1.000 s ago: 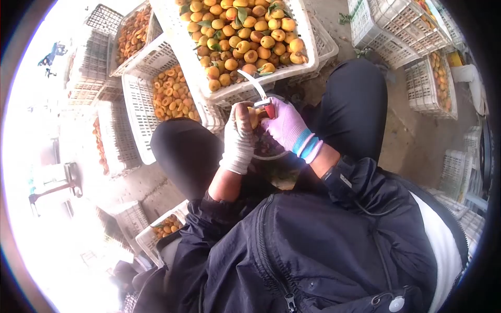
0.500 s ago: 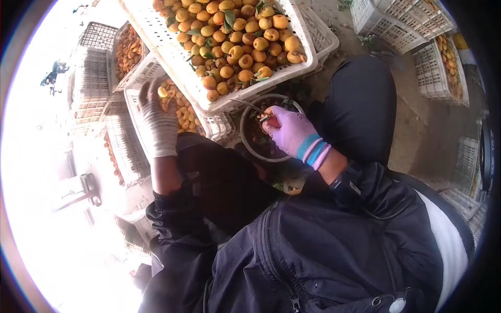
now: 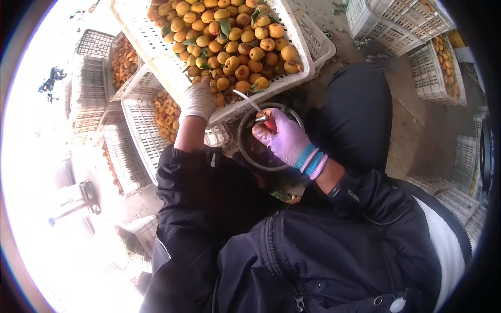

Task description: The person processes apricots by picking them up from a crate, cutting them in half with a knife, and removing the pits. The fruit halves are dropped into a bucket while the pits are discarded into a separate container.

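My left hand point(image 3: 198, 101), in a whitish knit glove, reaches over the near edge of a white crate point(image 3: 182, 91) heaped with whole apricots point(image 3: 229, 61). Its fingertips are down among the fruit at the near corner and mostly hidden. My right hand point(image 3: 279, 134), in a purple glove with turquoise cuff bands and stained fingers, is closed round a red-handled curved knife point(image 3: 245, 97). The narrow blade points up and left toward the apricots. Below that hand stands a round bucket point(image 3: 243, 148) with dark contents.
Left of my knee, a lower white crate point(image 3: 136, 120) holds split apricots point(image 3: 166, 117). More crates of orange fruit point(image 3: 124, 60) are stacked at the far left. At the right stand another fruit crate point(image 3: 430, 78) and stacked crates point(image 3: 365, 23). A dark glove point(image 3: 383, 61) lies on the floor.
My left hand has moved right, from above the split apricots, where a piece of fruit showed at its fingers, to the whole apricots. My right hand keeps the knife, its blade now tilted more upward.
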Demonstrator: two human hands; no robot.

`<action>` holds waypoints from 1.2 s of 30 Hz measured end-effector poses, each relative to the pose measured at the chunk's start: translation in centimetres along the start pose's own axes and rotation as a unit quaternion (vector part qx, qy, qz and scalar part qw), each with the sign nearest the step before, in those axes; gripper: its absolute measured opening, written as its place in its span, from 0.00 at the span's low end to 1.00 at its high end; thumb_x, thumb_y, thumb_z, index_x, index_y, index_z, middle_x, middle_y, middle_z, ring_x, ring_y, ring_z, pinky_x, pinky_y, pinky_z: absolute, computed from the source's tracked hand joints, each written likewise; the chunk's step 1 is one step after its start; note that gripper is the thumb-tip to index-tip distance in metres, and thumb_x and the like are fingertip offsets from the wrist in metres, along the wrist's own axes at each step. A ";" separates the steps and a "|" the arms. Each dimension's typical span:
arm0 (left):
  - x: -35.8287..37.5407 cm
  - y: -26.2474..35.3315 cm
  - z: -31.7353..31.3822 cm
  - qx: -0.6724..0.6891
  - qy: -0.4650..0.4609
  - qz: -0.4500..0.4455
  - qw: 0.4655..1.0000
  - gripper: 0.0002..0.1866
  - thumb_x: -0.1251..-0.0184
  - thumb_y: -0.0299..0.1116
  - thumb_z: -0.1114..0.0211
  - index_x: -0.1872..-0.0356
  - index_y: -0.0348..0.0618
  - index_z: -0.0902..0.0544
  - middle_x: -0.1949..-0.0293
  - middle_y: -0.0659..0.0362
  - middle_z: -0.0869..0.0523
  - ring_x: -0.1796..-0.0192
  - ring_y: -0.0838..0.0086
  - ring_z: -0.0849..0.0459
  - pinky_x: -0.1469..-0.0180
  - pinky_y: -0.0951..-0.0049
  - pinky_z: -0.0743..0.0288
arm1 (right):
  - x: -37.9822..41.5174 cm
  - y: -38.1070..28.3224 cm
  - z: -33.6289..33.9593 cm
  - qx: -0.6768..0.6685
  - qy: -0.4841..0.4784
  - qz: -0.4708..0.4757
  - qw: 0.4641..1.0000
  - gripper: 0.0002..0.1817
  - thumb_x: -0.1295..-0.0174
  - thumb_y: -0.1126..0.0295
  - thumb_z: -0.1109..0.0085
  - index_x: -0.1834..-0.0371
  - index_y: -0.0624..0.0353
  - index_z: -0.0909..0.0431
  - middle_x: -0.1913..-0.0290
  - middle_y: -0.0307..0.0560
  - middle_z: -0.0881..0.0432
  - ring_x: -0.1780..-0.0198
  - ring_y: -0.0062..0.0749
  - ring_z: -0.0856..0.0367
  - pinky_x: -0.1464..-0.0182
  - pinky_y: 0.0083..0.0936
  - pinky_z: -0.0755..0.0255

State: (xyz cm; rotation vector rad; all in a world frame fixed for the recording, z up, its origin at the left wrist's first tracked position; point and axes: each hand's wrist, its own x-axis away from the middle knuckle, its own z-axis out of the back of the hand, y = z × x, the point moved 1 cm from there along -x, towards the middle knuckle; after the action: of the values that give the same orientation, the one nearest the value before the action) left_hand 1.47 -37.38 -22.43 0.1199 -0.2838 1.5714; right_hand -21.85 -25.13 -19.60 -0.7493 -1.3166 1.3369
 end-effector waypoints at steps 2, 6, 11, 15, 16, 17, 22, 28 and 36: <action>1.8 -0.1 0.0 0.067 0.085 -0.011 0.994 0.22 0.34 0.37 0.36 0.39 0.48 0.24 0.48 0.50 0.17 0.50 0.57 0.15 0.50 0.62 0.20 | 0.0 -0.2 0.2 -0.047 0.022 0.005 0.999 0.18 0.32 0.59 0.39 0.51 0.63 0.26 0.63 0.48 0.19 0.61 0.35 0.19 0.55 0.30 0.25; 8.2 1.8 0.9 0.808 -0.085 0.014 0.582 0.23 0.25 0.44 0.41 0.35 0.47 0.28 0.50 0.54 0.18 0.59 0.70 0.15 0.62 0.77 0.21 | 0.3 0.0 0.4 -0.124 0.023 0.059 0.990 0.15 0.28 0.61 0.43 0.53 0.64 0.27 0.65 0.40 0.22 0.65 0.23 0.24 0.60 0.23 0.28; 12.2 4.9 -1.4 0.689 0.061 -0.079 0.718 0.23 0.25 0.39 0.42 0.34 0.41 0.30 0.46 0.54 0.20 0.46 0.65 0.19 0.42 0.67 0.24 | 1.1 -0.4 -0.1 -0.181 -0.074 0.000 0.981 0.15 0.28 0.61 0.45 0.49 0.63 0.26 0.68 0.43 0.18 0.67 0.30 0.19 0.60 0.28 0.25; 14.1 6.0 -0.9 0.891 0.000 -0.010 0.453 0.24 0.30 0.39 0.34 0.38 0.41 0.29 0.49 0.53 0.19 0.48 0.66 0.18 0.44 0.68 0.23 | 1.9 -0.4 -0.3 -0.030 0.008 0.140 0.990 0.17 0.28 0.60 0.45 0.47 0.62 0.26 0.65 0.51 0.15 0.62 0.40 0.15 0.58 0.33 0.24; 14.5 6.1 -1.0 0.892 0.002 -0.014 0.451 0.24 0.30 0.39 0.34 0.38 0.41 0.29 0.49 0.53 0.19 0.48 0.66 0.18 0.44 0.68 0.23 | 2.0 -0.3 -0.4 -0.018 0.009 0.143 0.990 0.17 0.28 0.58 0.46 0.48 0.62 0.25 0.63 0.53 0.15 0.59 0.43 0.15 0.58 0.35 0.24; 14.8 6.2 -1.2 0.874 0.036 -0.011 0.485 0.23 0.31 0.37 0.33 0.39 0.41 0.28 0.49 0.53 0.19 0.49 0.67 0.18 0.45 0.68 0.22 | 2.1 -0.2 -0.4 -0.005 0.010 0.146 0.989 0.17 0.28 0.57 0.46 0.50 0.62 0.25 0.62 0.55 0.15 0.57 0.47 0.15 0.57 0.37 0.25; 15.8 6.5 -1.0 0.852 0.111 0.002 0.512 0.24 0.31 0.36 0.32 0.38 0.41 0.29 0.51 0.54 0.18 0.52 0.69 0.17 0.47 0.70 0.21 | 3.4 -1.5 -0.5 0.070 -0.035 0.098 0.992 0.17 0.28 0.55 0.47 0.55 0.60 0.26 0.61 0.54 0.15 0.56 0.52 0.16 0.56 0.40 0.24; 15.8 5.4 -1.4 0.831 0.116 0.000 0.544 0.25 0.32 0.37 0.31 0.38 0.37 0.25 0.51 0.56 0.17 0.53 0.73 0.16 0.48 0.73 0.21 | 3.1 -1.0 -1.0 0.128 -0.042 0.124 0.983 0.17 0.28 0.54 0.48 0.54 0.58 0.25 0.62 0.53 0.14 0.58 0.53 0.16 0.58 0.41 0.24; 16.4 6.1 -0.7 0.813 0.137 -0.025 0.566 0.23 0.32 0.35 0.31 0.40 0.37 0.25 0.49 0.57 0.18 0.50 0.74 0.19 0.45 0.74 0.24 | 2.6 -0.4 -1.8 0.201 -0.009 0.148 0.968 0.15 0.28 0.56 0.48 0.56 0.58 0.26 0.62 0.58 0.16 0.59 0.59 0.18 0.60 0.48 0.25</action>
State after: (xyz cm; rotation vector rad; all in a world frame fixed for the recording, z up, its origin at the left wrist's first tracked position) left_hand -4.91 -21.34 -19.65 1.2810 1.5222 1.2534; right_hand -20.66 -22.22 -19.00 -0.6654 -0.9231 1.7863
